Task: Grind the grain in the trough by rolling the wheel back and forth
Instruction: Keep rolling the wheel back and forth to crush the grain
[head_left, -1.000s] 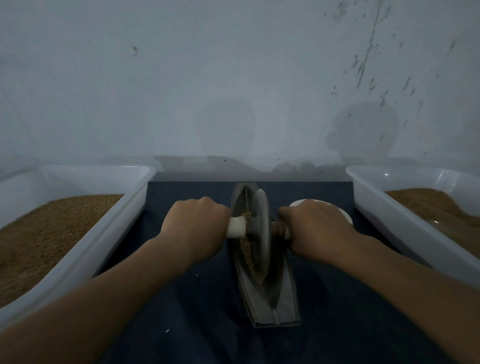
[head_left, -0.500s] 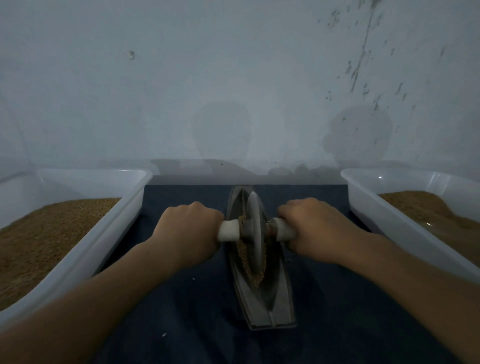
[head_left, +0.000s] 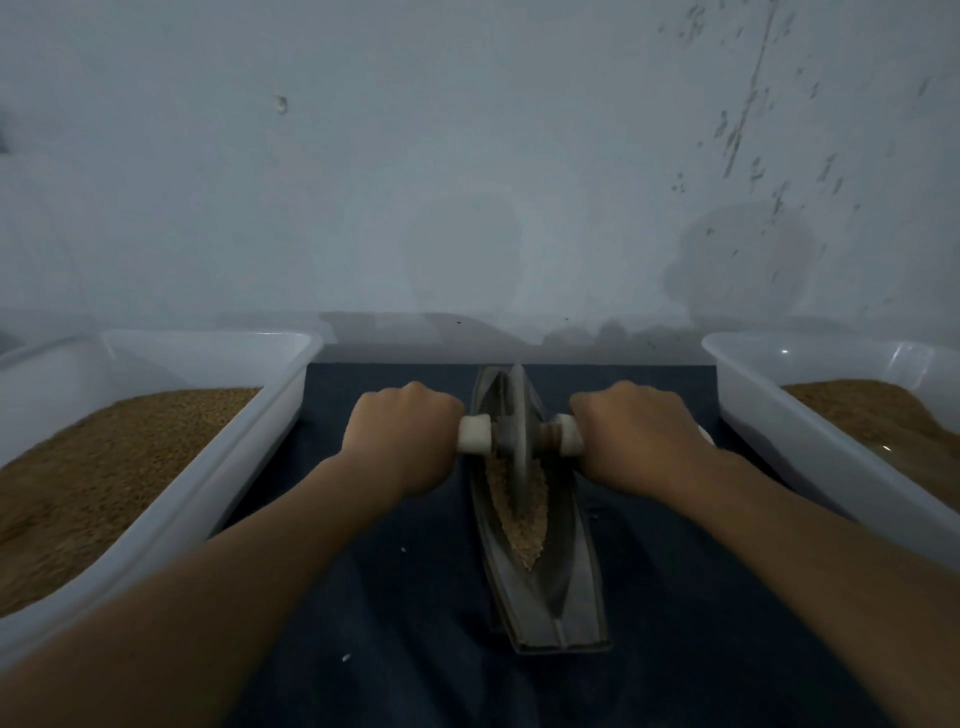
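Note:
A dark boat-shaped trough (head_left: 566, 613) lies lengthwise on a dark blue cloth. A thin metal wheel (head_left: 517, 426) stands upright in its far half, on an axle with white handles. My left hand (head_left: 402, 436) is closed around the left handle (head_left: 475, 435). My right hand (head_left: 631, 436) is closed around the right handle (head_left: 569, 435). Brown grain (head_left: 519, 512) lies in the groove just behind the wheel, toward me. The near end of the trough is bare.
A white plastic tub (head_left: 244, 447) of brown grain stands at the left, and another tub (head_left: 769, 415) with brown grain at the right. A pale wall rises just beyond the trough's far end. A small white object (head_left: 705, 434) peeks out behind my right hand.
Both hands have pushed the wheel away from me along the trough, toward its far end. More grain now shows behind the wheel.

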